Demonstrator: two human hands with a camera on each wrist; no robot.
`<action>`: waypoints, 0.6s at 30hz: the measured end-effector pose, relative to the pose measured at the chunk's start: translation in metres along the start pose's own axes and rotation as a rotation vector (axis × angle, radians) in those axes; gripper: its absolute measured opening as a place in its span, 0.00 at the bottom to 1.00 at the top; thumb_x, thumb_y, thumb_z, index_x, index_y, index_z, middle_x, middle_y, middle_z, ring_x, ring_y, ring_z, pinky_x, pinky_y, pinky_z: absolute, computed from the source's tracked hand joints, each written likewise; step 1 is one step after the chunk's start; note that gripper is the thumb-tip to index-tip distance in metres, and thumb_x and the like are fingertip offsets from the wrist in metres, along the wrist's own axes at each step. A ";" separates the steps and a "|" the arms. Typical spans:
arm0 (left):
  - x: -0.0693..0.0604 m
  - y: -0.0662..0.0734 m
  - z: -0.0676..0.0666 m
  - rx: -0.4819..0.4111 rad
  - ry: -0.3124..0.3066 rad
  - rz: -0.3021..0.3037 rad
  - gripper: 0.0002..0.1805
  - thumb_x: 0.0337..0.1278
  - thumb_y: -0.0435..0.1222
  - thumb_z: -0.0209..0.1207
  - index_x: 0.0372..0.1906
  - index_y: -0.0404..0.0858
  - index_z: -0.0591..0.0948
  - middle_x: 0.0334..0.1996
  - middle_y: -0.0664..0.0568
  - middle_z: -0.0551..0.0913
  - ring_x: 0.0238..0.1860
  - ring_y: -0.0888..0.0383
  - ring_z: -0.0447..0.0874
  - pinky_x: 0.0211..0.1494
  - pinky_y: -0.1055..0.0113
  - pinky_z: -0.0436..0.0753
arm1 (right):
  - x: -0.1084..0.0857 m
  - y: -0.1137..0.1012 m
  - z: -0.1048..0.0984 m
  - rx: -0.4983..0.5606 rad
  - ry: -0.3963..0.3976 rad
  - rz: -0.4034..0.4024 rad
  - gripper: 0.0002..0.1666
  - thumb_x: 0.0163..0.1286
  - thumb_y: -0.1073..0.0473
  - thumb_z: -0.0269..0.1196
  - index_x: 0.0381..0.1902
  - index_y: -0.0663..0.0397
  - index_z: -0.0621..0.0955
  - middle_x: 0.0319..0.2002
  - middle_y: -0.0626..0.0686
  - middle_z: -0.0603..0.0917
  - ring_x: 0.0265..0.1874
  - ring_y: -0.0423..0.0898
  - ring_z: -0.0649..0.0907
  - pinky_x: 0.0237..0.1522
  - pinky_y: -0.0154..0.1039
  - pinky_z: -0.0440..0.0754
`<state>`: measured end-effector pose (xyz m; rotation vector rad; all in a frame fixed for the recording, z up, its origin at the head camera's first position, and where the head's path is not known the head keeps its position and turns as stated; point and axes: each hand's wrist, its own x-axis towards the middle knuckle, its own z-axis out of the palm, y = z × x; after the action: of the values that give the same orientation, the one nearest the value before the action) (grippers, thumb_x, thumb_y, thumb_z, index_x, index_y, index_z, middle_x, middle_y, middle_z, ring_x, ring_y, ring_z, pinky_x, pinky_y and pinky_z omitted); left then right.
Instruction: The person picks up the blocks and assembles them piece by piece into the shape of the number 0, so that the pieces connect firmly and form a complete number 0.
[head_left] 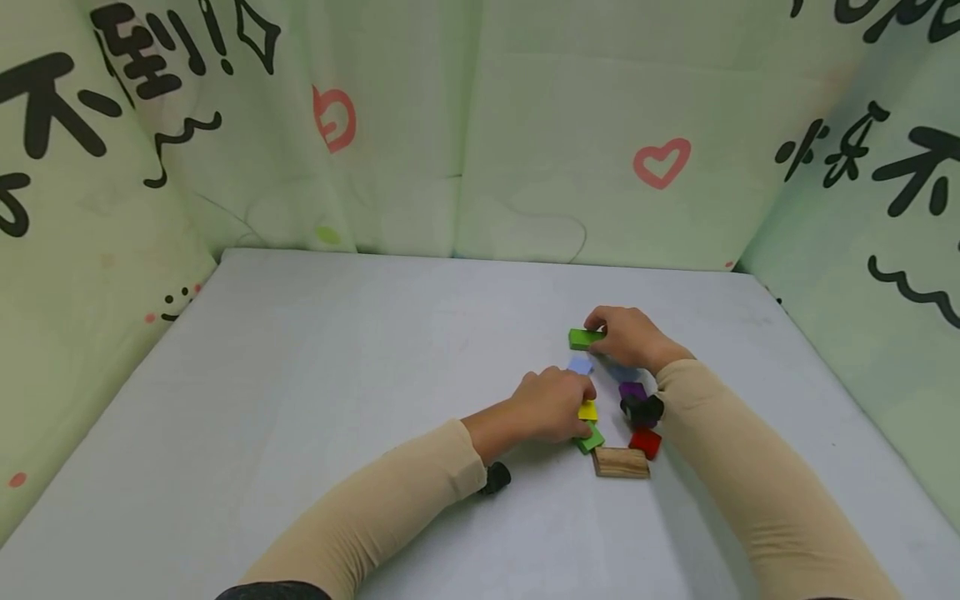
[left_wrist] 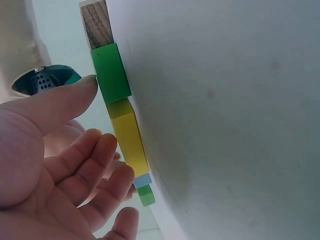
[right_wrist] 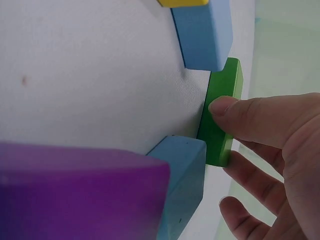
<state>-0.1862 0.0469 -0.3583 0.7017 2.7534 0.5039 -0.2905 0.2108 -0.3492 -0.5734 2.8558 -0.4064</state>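
Wooden blocks lie end to end in a loop on the table. At its far end my right hand [head_left: 630, 337] pinches a green block [right_wrist: 216, 142] between thumb and fingers. This block spans the ends of a light blue block [right_wrist: 200, 37] and another blue block [right_wrist: 186, 175]. My left hand [head_left: 551, 404] lies along the loop's left side, fingers loosely bent. Its thumb tip touches or nearly touches the nearer green block [left_wrist: 111, 72], and its fingers are beside the yellow block [left_wrist: 130, 142]. Neither is gripped.
A natural wood block [head_left: 622, 463] forms the loop's near end. Red [head_left: 647, 443] and purple [head_left: 632, 389] blocks run up its right side. The black wrist camera [head_left: 642, 410] on the right arm hangs over that side. Printed curtains [head_left: 555, 125] surround the white table [head_left: 337, 350].
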 end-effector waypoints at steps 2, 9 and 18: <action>0.000 0.000 0.000 0.005 0.002 0.000 0.23 0.57 0.49 0.70 0.58 0.49 0.83 0.36 0.64 0.79 0.41 0.62 0.72 0.40 0.66 0.70 | -0.002 0.000 0.000 -0.004 -0.003 0.005 0.20 0.68 0.65 0.64 0.55 0.67 0.78 0.52 0.67 0.82 0.51 0.62 0.79 0.59 0.60 0.73; -0.001 0.001 -0.001 0.004 -0.002 -0.005 0.23 0.57 0.49 0.70 0.58 0.49 0.83 0.36 0.64 0.79 0.41 0.62 0.72 0.40 0.66 0.69 | -0.005 0.001 -0.001 -0.011 -0.008 -0.002 0.19 0.67 0.65 0.64 0.54 0.66 0.79 0.50 0.66 0.82 0.49 0.61 0.80 0.57 0.59 0.75; -0.001 0.002 -0.001 0.001 -0.003 -0.006 0.23 0.57 0.49 0.69 0.57 0.49 0.83 0.35 0.64 0.78 0.40 0.62 0.71 0.39 0.66 0.69 | -0.010 0.000 -0.002 -0.006 -0.020 -0.006 0.19 0.66 0.66 0.64 0.54 0.66 0.79 0.49 0.66 0.82 0.47 0.60 0.80 0.54 0.58 0.77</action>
<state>-0.1849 0.0474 -0.3565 0.6938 2.7520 0.4999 -0.2821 0.2150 -0.3454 -0.5840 2.8377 -0.3903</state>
